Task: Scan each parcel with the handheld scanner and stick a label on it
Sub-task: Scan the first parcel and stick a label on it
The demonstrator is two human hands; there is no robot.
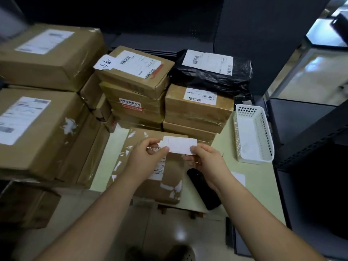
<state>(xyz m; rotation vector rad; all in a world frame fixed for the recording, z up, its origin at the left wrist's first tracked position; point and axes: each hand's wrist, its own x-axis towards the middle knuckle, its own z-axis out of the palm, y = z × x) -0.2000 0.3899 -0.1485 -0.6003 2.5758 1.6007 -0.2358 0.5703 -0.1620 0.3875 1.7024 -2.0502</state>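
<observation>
A white label (179, 145) is held above a flat brown parcel (169, 178) that lies on the pale table (222, 140). My left hand (145, 157) pinches the label's left end and my right hand (207, 161) pinches its right end. The parcel carries a shipping slip, partly hidden by my left hand. A black handheld scanner (204, 189) lies on the table just right of the parcel, under my right wrist.
Stacked brown parcels (131, 85) and a black-wrapped parcel (211, 74) stand behind. Large boxes (37, 129) fill the left. A white perforated basket (252, 130) sits at the right. A white sheet (240, 178) lies by the scanner. Dark shelving (310, 138) flanks the right.
</observation>
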